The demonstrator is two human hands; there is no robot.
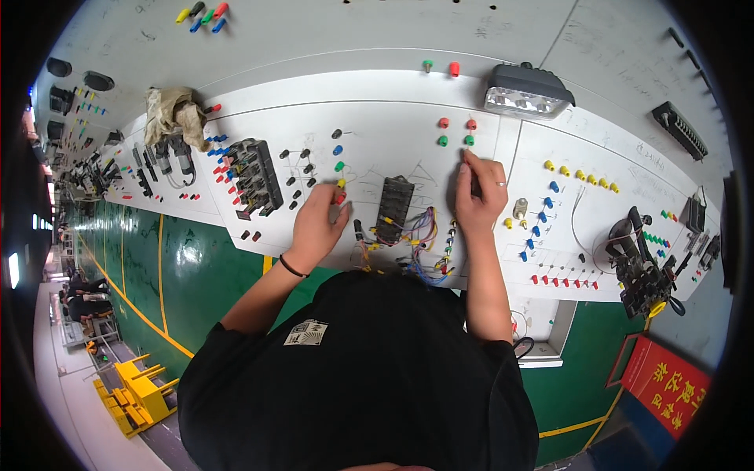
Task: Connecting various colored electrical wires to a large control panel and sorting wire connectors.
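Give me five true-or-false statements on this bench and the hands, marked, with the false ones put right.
1. A black terminal block sits between the left hand and the right hand. True.
2. A dark wristband is on the right wrist. False: it is on the left wrist.
3. The right hand's fingertips are close to a green terminal. True.
4. The left hand is at the column of blue terminals on the right-hand panel. False: its fingers are at a red terminal.
5. The lamp lies farther from the person than the right hand. True.
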